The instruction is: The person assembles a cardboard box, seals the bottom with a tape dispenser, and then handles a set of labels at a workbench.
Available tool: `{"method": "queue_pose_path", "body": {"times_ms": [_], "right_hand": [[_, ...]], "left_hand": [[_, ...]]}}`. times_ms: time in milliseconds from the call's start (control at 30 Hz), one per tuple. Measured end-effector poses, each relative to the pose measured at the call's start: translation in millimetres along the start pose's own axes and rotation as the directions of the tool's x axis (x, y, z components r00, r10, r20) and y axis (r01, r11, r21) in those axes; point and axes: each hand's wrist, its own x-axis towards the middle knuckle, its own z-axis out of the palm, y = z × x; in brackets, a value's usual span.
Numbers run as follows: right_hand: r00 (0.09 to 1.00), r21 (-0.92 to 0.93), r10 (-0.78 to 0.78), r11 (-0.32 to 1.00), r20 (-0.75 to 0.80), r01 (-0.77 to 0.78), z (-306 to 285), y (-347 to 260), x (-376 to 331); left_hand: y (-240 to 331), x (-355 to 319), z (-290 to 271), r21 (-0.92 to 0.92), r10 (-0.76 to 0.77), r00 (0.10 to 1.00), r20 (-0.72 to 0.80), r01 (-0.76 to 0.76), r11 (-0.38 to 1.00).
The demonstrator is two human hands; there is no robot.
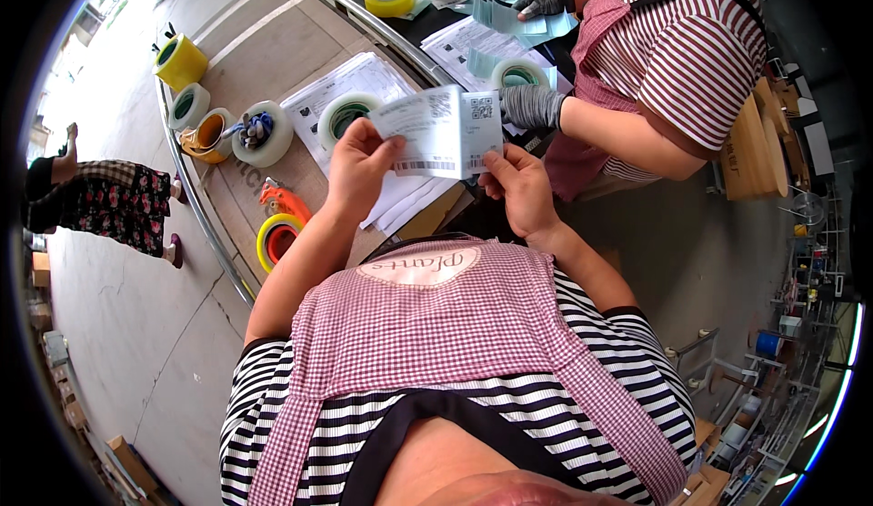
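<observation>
Between my two hands is a pale printed label sheet (423, 133) with a barcode and a square code, creased down its right part. My left hand (357, 168) is closed, pinching the sheet's left edge between thumb and fingers. At the lower right corner my right hand (526, 183) pinches it too, with the other fingers curled in. Behind the sheet, a clear tape roll (338, 110) rests on a stack of printed papers (300, 99). An orange tape dispenser (289, 202) and a yellow tape roll (265, 242) lie beside my left forearm.
Several tape rolls (264, 153) line the left of the cardboard-covered table (259, 51). A metal rail (205, 215) edges it. At right, a co-worker in grey gloves (536, 108) handles blue label strips (496, 17). Another person (100, 197) is on the floor at far left.
</observation>
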Motion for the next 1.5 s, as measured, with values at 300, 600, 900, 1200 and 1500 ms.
{"method": "queue_pose_path", "body": {"times_ms": [300,600,900,1200,1500], "right_hand": [[0.984,-0.019,-0.121,0.993,-0.127,0.12,-40.0,-10.2,23.1],[0.988,-0.067,-0.096,0.994,-0.123,0.089,-57.2,-3.2,32.6],[0.927,-0.623,-0.355,0.701,0.116,0.347,-53.2,-8.8,37.0],[0.373,-0.806,-0.796,-0.227,0.477,0.546,-43.5,-14.5,37.3],[0.284,-0.773,-0.808,-0.297,0.517,0.561,-51.5,-11.7,33.0]], "left_hand": [[-2.7,-5.1,-69.1,-0.251,0.007,0.967,-0.253,-0.073,0.965],[-1.8,-16.4,-73.3,-0.152,0.019,0.937,-0.35,-0.076,0.985],[1.1,-26.9,-90.7,-0.125,0.029,0.889,-0.457,-0.097,0.987],[10.9,-44.9,-110.5,-0.052,0.078,0.854,-0.514,-0.122,0.991],[-5.7,-56.8,-118.1,-0.09,0.064,0.855,-0.515,-0.127,0.988]]}}
